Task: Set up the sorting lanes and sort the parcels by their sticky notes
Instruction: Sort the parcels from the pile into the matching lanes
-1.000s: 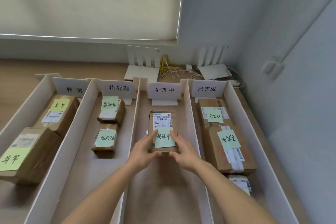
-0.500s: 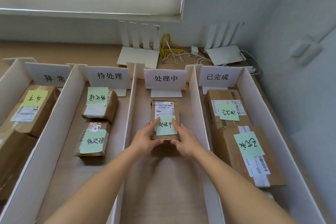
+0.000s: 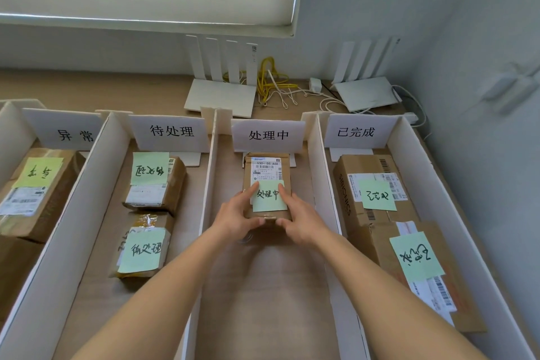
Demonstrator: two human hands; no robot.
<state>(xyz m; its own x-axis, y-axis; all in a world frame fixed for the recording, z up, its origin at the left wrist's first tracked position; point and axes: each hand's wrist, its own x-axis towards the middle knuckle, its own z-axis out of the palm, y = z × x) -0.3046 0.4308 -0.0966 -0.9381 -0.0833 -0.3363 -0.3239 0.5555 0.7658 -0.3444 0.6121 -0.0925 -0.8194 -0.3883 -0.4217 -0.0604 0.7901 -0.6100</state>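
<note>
The held parcel lay in the third lane from the left, just before the 处理中 sign. Two parcels sat in the lane left of that sign, two in the lane to its right. Two routers stood behind it.

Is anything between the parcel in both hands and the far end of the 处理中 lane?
Nothing visible. The parcel, gripped by left hand and right hand, already nearly reaches the 处理中 sign; no other parcel shows in that lane.
</note>
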